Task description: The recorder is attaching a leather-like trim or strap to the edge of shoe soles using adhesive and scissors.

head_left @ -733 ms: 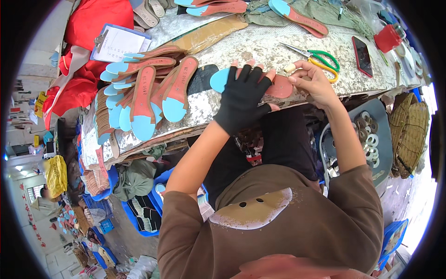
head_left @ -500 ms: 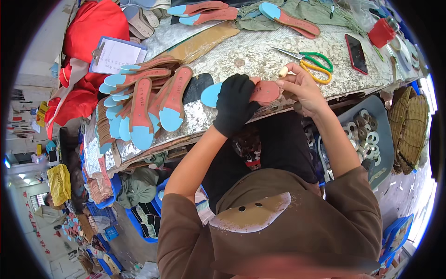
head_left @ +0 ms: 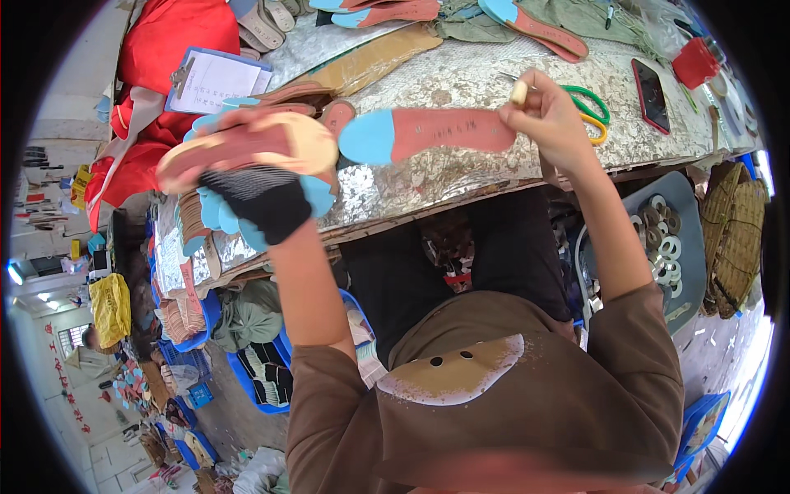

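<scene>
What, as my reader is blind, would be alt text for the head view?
A person's black-gloved left hand holds a beige-and-red insole over an insole pile; the right hand holds a red-and-blue insole by one end at a worn workbench.

My worn bench stands in a cluttered, pale-walled workshop, brightest on my right.
In front of me the worktable (head_left: 469,76) has a blotched whitish top, and its rough edge bends across my view. Off to my left, a pale wall (head_left: 82,403) carries a strip of red decorations (head_left: 64,387) beside a small barred window (head_left: 72,337), with a glowing light (head_left: 15,272) near the rim. Grey floor (head_left: 239,428) shows below; to my right it is littered with pale scraps and fades into glare.
</scene>
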{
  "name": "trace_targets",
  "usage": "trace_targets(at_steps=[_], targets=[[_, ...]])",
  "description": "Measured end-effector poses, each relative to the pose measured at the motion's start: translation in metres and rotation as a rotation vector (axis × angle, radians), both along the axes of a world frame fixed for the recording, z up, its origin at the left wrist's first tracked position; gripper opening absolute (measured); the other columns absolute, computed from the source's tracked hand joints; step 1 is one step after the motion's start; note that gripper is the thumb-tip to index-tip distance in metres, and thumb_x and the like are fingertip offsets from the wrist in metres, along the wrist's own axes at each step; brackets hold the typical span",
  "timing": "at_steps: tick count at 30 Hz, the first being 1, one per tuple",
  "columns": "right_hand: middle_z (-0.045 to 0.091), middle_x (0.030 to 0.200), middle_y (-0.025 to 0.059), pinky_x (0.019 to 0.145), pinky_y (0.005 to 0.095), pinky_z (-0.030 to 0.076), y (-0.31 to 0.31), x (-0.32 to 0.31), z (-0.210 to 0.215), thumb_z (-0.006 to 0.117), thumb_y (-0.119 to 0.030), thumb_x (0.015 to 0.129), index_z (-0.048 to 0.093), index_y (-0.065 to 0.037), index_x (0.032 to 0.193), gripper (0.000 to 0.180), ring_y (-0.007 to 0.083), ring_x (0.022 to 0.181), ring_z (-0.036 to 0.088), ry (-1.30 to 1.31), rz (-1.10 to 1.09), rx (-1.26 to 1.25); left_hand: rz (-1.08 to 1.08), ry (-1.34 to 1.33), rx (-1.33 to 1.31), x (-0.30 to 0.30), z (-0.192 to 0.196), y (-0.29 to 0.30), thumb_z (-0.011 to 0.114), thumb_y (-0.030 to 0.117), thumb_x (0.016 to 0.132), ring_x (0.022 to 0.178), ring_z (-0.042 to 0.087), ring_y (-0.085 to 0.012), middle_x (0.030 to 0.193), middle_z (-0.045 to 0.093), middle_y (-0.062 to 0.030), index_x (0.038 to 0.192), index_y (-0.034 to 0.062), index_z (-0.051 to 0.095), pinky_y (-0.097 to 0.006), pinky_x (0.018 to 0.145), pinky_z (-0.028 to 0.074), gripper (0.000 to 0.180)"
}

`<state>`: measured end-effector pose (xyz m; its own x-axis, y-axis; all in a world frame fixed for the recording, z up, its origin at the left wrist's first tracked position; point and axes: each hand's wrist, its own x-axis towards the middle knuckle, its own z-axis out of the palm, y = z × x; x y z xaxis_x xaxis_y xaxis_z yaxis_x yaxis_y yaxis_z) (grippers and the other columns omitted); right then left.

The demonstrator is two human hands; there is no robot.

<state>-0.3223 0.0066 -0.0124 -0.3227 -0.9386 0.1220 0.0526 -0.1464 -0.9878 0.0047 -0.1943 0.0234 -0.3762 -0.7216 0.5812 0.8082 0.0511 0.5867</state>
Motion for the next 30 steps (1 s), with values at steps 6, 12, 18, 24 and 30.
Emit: trace_targets(at_steps=[6,12,18,24,30], targets=[[0.064,0.075,0.0068,0.058,0.0316,0.047,-0.036,-0.015,-0.016,0.073,-0.024,0.086,0.053,-0.007,0.1,0.031,0.0177,0.067,0.063,0.711,-0.193,-0.047,0.603,-0.15,-0.615,0.018,0.051,0.027,0.07,0.016,0.084,0.106,0.059,-0.0321,0.113,0.06,-0.0156,0.119,0.0098,0.056,-0.042,0.092,0.048,0.038],[0.056,0.065,0.0126,0.06,0.0383,0.046,-0.002,-0.02,0.007,0.057,-0.038,0.096,0.053,-0.006,0.102,0.032,0.028,0.061,0.058,1.015,-0.429,0.119,0.639,-0.963,-0.895,-0.084,-0.028,0.116,0.08,0.019,0.072,0.104,0.058,-0.029,0.11,0.061,-0.0139,0.127,0.0043,0.054,-0.04,0.09,0.046,0.062],[0.058,0.084,0.0058,0.063,0.0299,0.043,0.03,-0.01,0.019,0.044,-0.02,0.098,0.05,-0.006,0.108,0.018,0.0135,0.073,0.056,0.477,-0.217,0.113,0.257,-1.077,-0.867,-0.102,-0.056,0.117,0.081,0.027,0.073,0.122,0.049,-0.0336,0.131,0.05,-0.0181,0.134,0.0075,0.051,-0.043,0.101,0.04,0.071],[0.055,0.1,0.0031,0.083,0.0272,0.048,0.037,0.059,0.019,0.05,0.003,0.095,0.046,-0.005,0.114,0.021,0.011,0.095,0.058,0.174,0.222,-0.086,-0.015,-0.868,-0.168,-0.101,-0.03,0.152,0.061,0.017,0.094,0.085,0.063,-0.0138,0.089,0.064,-0.0103,0.112,0.0032,0.063,-0.029,0.076,0.049,0.022],[0.058,0.089,0.0034,0.072,0.0258,0.048,0.035,0.079,0.01,0.056,-0.006,0.096,0.053,-0.003,0.108,0.013,0.0102,0.078,0.058,0.221,0.223,-0.012,0.211,-0.983,-0.437,-0.077,-0.034,0.156,0.063,0.01,0.09,0.072,0.064,-0.0234,0.083,0.065,-0.0108,0.096,0.0008,0.063,-0.033,0.064,0.049,0.011]])
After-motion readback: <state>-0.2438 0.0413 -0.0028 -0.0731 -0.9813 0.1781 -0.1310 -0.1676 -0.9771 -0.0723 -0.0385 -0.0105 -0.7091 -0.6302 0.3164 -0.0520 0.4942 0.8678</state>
